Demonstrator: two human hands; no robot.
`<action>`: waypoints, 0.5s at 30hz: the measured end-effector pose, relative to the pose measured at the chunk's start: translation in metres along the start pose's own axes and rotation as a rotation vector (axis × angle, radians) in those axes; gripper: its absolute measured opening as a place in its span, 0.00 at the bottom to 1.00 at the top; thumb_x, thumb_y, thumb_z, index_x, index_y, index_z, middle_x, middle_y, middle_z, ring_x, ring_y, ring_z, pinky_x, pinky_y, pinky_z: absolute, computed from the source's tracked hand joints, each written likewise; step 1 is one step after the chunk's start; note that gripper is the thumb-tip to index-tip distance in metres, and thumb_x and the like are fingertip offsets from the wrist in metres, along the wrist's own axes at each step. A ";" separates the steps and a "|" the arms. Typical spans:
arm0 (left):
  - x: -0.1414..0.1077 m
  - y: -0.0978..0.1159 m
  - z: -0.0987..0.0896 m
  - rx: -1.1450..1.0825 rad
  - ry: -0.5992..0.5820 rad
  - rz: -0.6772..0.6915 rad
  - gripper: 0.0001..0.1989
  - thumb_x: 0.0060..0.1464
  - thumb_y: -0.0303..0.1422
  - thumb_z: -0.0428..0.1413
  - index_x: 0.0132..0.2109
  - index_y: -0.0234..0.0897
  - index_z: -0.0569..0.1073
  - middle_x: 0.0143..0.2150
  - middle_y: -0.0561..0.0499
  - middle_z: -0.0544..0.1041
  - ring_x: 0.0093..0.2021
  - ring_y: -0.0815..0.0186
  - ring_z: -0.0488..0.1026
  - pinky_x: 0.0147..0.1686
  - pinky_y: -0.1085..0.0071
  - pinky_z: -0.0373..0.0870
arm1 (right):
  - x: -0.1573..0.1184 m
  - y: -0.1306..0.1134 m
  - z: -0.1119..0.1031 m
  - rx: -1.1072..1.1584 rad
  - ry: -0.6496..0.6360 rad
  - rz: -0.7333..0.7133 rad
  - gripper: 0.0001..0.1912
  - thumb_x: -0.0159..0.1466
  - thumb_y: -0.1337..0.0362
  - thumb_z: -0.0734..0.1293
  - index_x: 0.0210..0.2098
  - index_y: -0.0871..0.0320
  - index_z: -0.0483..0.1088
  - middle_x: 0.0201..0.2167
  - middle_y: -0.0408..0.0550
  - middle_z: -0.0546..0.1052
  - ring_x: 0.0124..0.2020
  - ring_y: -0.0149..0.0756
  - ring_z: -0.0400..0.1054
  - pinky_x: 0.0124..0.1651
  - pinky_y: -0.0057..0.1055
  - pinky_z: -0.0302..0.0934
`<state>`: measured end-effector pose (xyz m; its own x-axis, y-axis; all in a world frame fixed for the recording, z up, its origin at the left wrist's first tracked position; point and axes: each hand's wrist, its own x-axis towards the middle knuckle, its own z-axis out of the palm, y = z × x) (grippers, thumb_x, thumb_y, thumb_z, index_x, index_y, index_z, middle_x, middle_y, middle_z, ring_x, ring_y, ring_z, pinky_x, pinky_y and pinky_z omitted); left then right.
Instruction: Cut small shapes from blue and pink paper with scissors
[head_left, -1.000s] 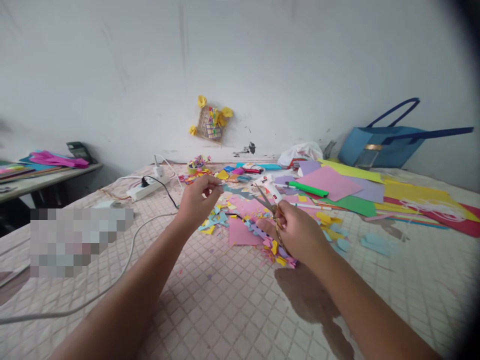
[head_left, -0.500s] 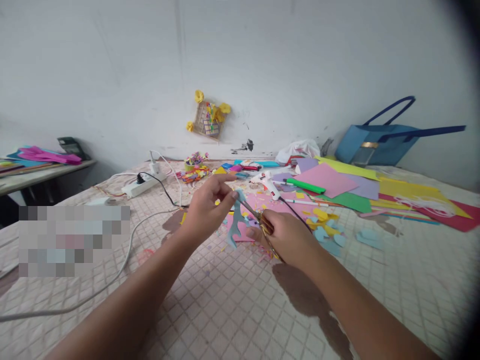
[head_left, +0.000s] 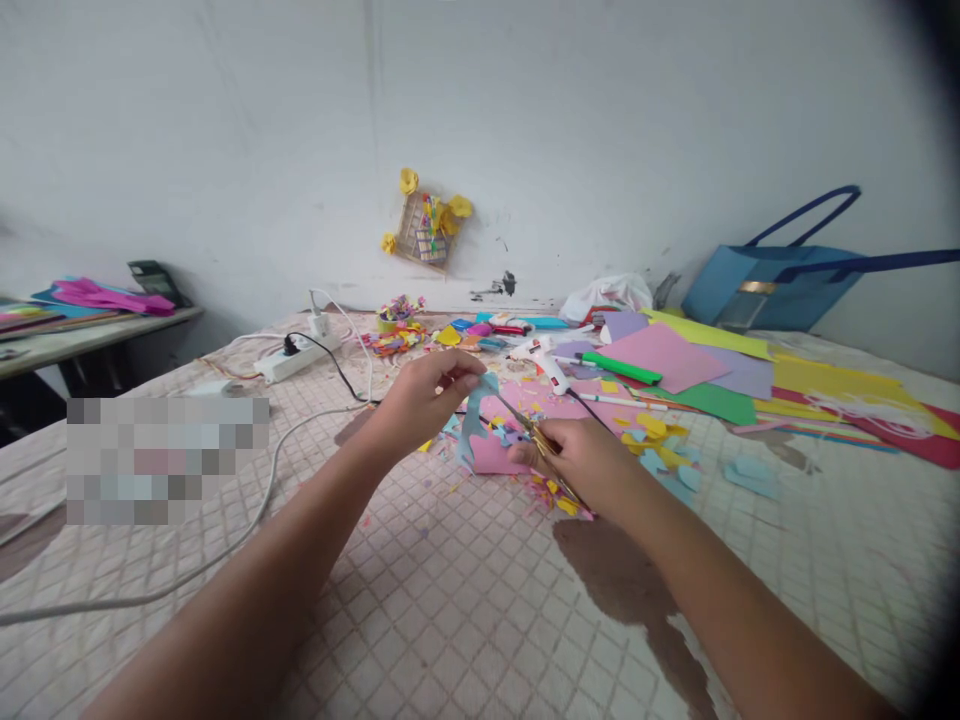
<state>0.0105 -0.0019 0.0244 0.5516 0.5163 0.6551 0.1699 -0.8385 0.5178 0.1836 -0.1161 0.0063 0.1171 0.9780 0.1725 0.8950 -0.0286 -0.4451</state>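
Pinched between the thumb and fingers of my left hand (head_left: 431, 395) is a light blue piece of paper (head_left: 474, 420) with a ragged cut edge, hanging down. My right hand (head_left: 589, 455) is closed round the handles of a pair of gold-coloured scissors (head_left: 534, 432). Their blades point up and left, with the tips at the upper part of the blue paper. Beneath both hands lies a pink sheet (head_left: 504, 457) scattered with small yellow, blue and pink scraps. Yellow and blue cut pieces (head_left: 660, 440) lie just right of my right hand.
A white glue gun (head_left: 546, 362) with a black cord lies behind my hands. Coloured sheets (head_left: 667, 357) and a green marker (head_left: 621, 368) spread to the right, before a blue bag (head_left: 780, 285). A power strip (head_left: 300, 358) and a white cable (head_left: 262, 500) are on the left.
The view has shifted slightly, so the table items appear further right. The blue paper has turned in my left hand, and the scissors have drawn slightly down and right from it.
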 end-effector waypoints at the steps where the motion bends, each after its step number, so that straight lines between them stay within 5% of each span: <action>1: 0.000 0.000 0.000 -0.024 -0.005 -0.002 0.07 0.54 0.29 0.51 0.38 0.35 0.72 0.33 0.49 0.74 0.33 0.68 0.70 0.34 0.72 0.66 | 0.000 0.001 0.000 0.008 -0.002 0.000 0.23 0.57 0.44 0.61 0.17 0.56 0.58 0.13 0.40 0.62 0.16 0.28 0.53 0.20 0.26 0.42; 10: -0.002 -0.007 0.002 -0.176 -0.083 -0.010 0.13 0.52 0.29 0.53 0.46 0.38 0.69 0.30 0.54 0.64 0.31 0.71 0.63 0.30 0.74 0.64 | 0.002 0.004 0.000 -0.001 0.006 -0.013 0.22 0.59 0.47 0.59 0.18 0.56 0.58 0.14 0.39 0.59 0.17 0.28 0.51 0.20 0.27 0.40; 15: -0.002 -0.002 0.003 -0.102 -0.067 -0.008 0.11 0.55 0.28 0.49 0.44 0.38 0.71 0.32 0.51 0.69 0.32 0.69 0.65 0.30 0.74 0.64 | -0.001 0.009 0.000 0.096 -0.095 -0.024 0.24 0.59 0.42 0.57 0.22 0.57 0.62 0.17 0.41 0.66 0.16 0.28 0.56 0.19 0.25 0.43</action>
<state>0.0115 -0.0013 0.0204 0.6044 0.5074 0.6142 0.0923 -0.8104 0.5786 0.1915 -0.1177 0.0021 0.0508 0.9934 0.1024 0.8511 0.0106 -0.5248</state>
